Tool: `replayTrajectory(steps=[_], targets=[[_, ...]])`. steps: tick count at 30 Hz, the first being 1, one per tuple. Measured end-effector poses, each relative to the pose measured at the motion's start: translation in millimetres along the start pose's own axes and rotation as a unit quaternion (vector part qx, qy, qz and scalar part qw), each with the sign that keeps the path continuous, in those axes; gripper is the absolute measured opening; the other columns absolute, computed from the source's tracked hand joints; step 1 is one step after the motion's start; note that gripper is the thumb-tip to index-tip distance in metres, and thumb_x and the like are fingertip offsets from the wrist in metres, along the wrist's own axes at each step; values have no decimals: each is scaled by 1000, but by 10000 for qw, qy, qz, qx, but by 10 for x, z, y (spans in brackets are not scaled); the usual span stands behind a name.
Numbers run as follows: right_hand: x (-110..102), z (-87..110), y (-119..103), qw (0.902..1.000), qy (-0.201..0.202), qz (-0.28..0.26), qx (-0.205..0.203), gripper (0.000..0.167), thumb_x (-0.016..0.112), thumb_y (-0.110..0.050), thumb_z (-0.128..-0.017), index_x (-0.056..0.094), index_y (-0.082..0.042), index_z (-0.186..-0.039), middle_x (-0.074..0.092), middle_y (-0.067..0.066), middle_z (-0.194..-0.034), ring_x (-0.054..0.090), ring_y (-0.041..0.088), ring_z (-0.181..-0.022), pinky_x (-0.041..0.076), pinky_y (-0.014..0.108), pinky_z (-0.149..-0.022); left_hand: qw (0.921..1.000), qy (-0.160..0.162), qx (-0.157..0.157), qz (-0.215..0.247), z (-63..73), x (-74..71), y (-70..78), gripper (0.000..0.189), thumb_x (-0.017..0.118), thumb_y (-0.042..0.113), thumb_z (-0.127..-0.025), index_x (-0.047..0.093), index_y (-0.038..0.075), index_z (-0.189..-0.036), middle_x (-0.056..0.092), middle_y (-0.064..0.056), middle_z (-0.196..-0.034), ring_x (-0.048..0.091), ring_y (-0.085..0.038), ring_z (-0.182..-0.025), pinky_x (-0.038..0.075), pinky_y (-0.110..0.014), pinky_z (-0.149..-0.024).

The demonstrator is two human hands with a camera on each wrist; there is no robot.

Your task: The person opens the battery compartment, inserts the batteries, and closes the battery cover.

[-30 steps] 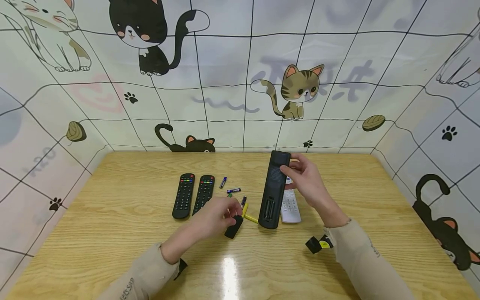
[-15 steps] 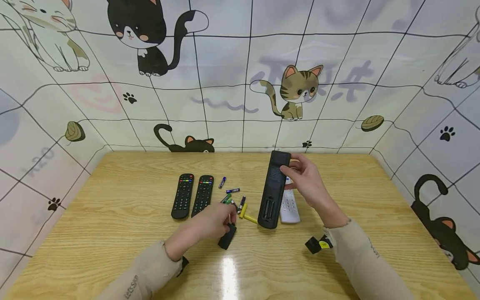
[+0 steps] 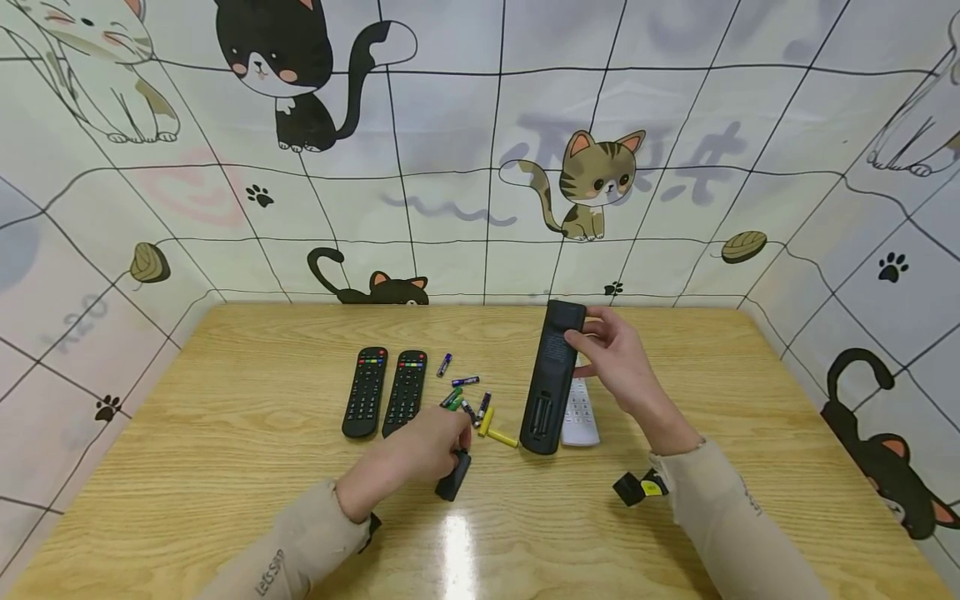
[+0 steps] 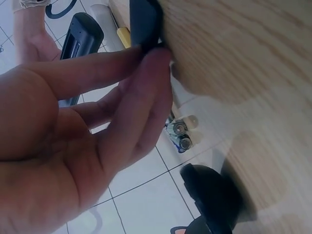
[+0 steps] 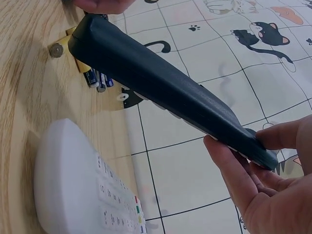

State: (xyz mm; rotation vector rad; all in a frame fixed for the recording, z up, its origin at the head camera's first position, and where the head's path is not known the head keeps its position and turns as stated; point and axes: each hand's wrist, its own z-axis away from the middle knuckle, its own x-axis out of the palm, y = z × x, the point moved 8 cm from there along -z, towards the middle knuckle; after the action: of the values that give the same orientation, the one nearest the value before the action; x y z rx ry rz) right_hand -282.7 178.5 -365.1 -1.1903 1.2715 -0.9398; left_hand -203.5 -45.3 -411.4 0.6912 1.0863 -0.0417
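Observation:
My right hand (image 3: 617, 354) grips the top end of a black remote control (image 3: 553, 375), thumb on its back. The remote is held tilted with its back up, and its battery compartment is uncovered. In the right wrist view the remote (image 5: 165, 92) is seen side-on, raised off the table. My left hand (image 3: 420, 446) pinches a small black battery cover (image 3: 453, 477) between thumb and fingers, low over the table. In the left wrist view the cover (image 4: 145, 22) sits at the fingertips. Several batteries (image 3: 467, 408) lie just beyond the left hand.
Two black remotes (image 3: 365, 392) lie face up left of the batteries. A white remote (image 3: 580, 412) lies partly under the held one. Two yellow batteries (image 3: 501, 437) lie mid-table. A patterned cat-print cloth (image 3: 450, 150) stands behind the wooden table (image 3: 187, 467).
My left hand has moved the battery cover left and nearer, uncovering more of the batteries behind it. The black remote in my right hand has shifted very slightly right.

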Motion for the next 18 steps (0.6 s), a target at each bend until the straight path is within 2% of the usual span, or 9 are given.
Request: replayTrajectory(steps=[3,7,11,14,18], targets=[[-17,-1,-9,10000,6,-7,-9,47,60,-7,-104,42,5,-145,56,28,-122,68,11,-93,62,40,-69,9998,126,45,-158,8,-21,33,17,72,-8,-89,67,5,-98,63,-5,-89,55,-15,-77,50,-26,-60],[-34,1,-13,10000,5,-12,-25,46,60,-8,-104,42,5,-145,57,28,-122,68,11,-92,62,40,-70,9984,409,219,-335,4,-69,111,14,75,1,-91,69,4,-103,66,-6,-96,56,-14,-80,50,-27,-65],[-46,3,-12,10000,12,4,-32,46,60,-8,-104,42,5,-145,56,29,-122,68,10,-92,62,39,-69,9939,768,654,-452,-42,-111,226,12,77,9,-93,71,4,-103,64,-5,-95,56,-14,-81,50,-28,-69],[-49,4,-10,10000,17,-16,-37,45,59,-7,-104,43,5,-144,56,29,-122,68,11,-92,62,38,-69,9867,1054,1064,-636,-98,-129,306,10,78,8,-92,73,5,-100,63,-5,-93,57,-15,-82,51,-28,-71],[-51,5,-7,10000,9,-43,-25,45,59,-6,-104,42,6,-144,57,28,-121,68,11,-92,62,39,-70,9802,1130,1337,-926,-184,-109,370,12,79,7,-91,77,5,-102,65,-4,-97,61,-17,-89,53,-26,-78]])
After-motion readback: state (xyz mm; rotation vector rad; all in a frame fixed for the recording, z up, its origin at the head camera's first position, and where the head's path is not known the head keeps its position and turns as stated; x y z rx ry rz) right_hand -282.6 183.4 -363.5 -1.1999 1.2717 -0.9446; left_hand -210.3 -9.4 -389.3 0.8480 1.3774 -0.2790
